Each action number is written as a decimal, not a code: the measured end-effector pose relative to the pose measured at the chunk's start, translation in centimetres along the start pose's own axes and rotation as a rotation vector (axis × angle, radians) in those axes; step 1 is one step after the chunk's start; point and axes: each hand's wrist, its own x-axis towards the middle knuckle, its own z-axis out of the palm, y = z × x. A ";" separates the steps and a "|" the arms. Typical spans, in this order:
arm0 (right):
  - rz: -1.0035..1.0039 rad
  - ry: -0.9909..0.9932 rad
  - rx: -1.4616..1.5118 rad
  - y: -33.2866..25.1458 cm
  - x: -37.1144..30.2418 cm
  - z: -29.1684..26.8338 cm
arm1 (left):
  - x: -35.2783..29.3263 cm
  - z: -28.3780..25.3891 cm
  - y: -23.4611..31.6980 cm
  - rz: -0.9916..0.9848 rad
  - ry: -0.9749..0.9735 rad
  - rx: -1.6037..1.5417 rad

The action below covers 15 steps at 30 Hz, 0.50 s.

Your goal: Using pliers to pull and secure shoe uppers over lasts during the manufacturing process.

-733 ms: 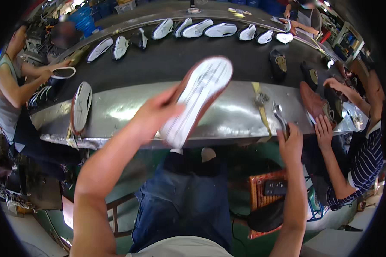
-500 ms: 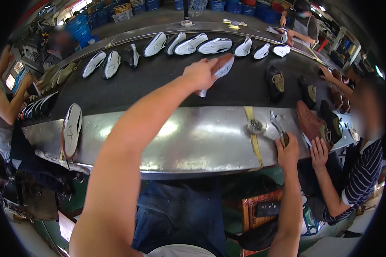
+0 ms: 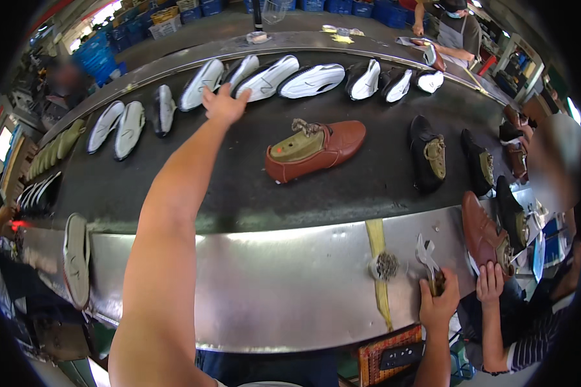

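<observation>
My left hand [image 3: 226, 106] stretches far over the black belt [image 3: 226, 171], fingers spread and empty, at the near ends of a few shoes turned white bottom up. One such upturned shoe [image 3: 202, 85] lies by its fingertips; I cannot tell whether they touch. To the right of that arm, a brown leather shoe [image 3: 342, 148] stands upright on the belt with an olive shoe last [image 3: 297, 147] inside. My right hand [image 3: 440, 297] is closed round the handles of metal pincers [image 3: 425, 251], low over the steel table edge [image 3: 271, 277].
A round pot of tacks [image 3: 386, 266] sits on yellow tape [image 3: 375, 235]. Another upturned shoe [image 3: 76, 258] lies at the left. Black shoes [image 3: 427, 155] stand on the belt's right. A co-worker's hand [image 3: 490, 282] rests on a brown shoe [image 3: 481, 226] close to my right hand.
My left hand has let go of the brown shoe, which now stands upright on the belt, and has moved left to the white-bottomed row. My right hand still holds the pincers.
</observation>
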 end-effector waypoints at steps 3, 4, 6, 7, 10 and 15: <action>0.079 -0.053 0.026 -0.9 -0.1 0.1 | 4.1 0.8 -0.9 0.012 -0.102 0.146; 0.088 -0.062 0.012 -1.3 -0.1 0.1 | 5.8 0.8 -1.3 0.065 -0.137 0.211; 0.081 -0.022 0.016 -1.8 0.2 0.1 | 8.0 0.8 -1.3 0.156 -0.285 0.208; 0.048 -0.009 -0.011 -1.5 0.2 0.3 | 7.4 0.8 -1.0 0.235 -0.326 0.284; 0.100 -0.044 0.030 -1.9 0.0 0.7 | 6.2 1.5 -2.0 0.257 -0.350 0.331; 0.102 -0.026 0.026 -2.0 -0.6 0.6 | 0.0 -5.3 -2.9 0.245 -0.386 0.373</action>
